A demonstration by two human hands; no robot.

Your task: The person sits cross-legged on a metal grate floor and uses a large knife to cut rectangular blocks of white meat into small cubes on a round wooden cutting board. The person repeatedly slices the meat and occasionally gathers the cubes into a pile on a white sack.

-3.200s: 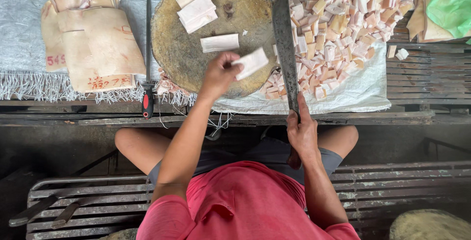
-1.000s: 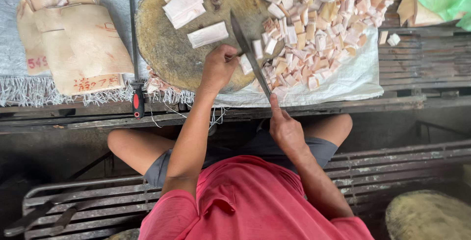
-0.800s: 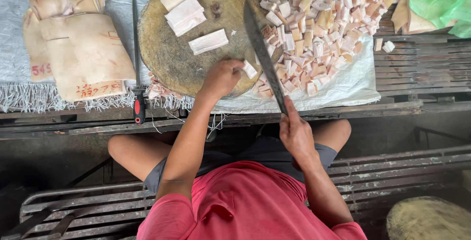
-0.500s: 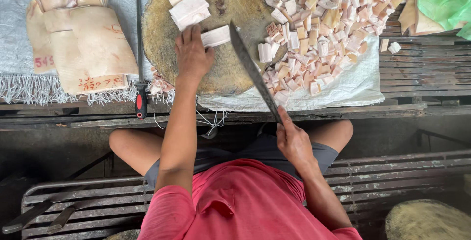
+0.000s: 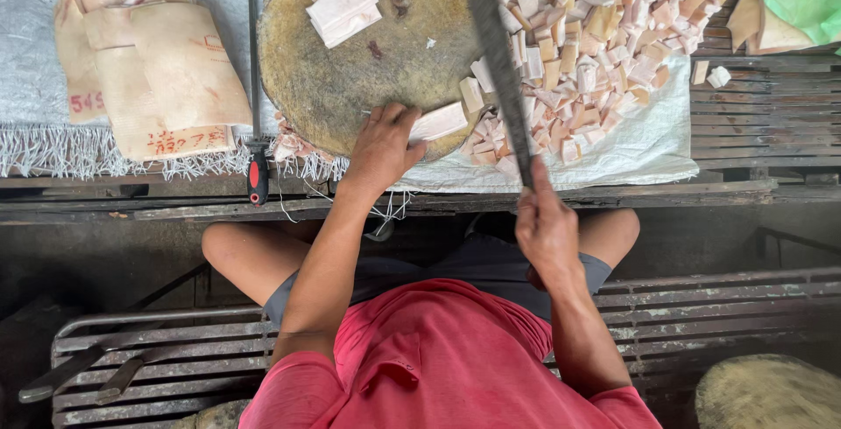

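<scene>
Rough dark wooden planks make up the worktop (image 5: 745,113) here, with a white woven plastic sheet (image 5: 648,144) spread over most of it, fringe hanging off the near edge. Biggest thing on it is the round, stained wooden chopping block (image 5: 368,61), sitting in the middle. Right of the block there's a big heap of pale pink-and-cream cubed fat pieces (image 5: 604,35) on the sheet, touching the block's edge. Off to the left lie folded tan slabs of pork skin (image 5: 149,70) with red stamp marks. A few uncut pale slabs (image 5: 337,0) are stacked at the block's far side.

Right hand (image 5: 547,232) is closed tight round the handle of a long dark-bladed cleaver (image 5: 499,61), blade raised and angled out over the block's right edge. A thin sharpening steel with a red-and-black handle (image 5: 254,87) lies between the skin and the block.

Left hand (image 5: 381,144) is pressed down with fingers curled on a small pale rectangular strip of fat (image 5: 438,120), which sits at the near right edge of the block, just left of the blade.

My guess: that strip is light, soft and pretty greasy, so it'll want to slide. Best hold looks like pinning it flat from the top at the end away from the blade, fingertips tucked back.
</scene>
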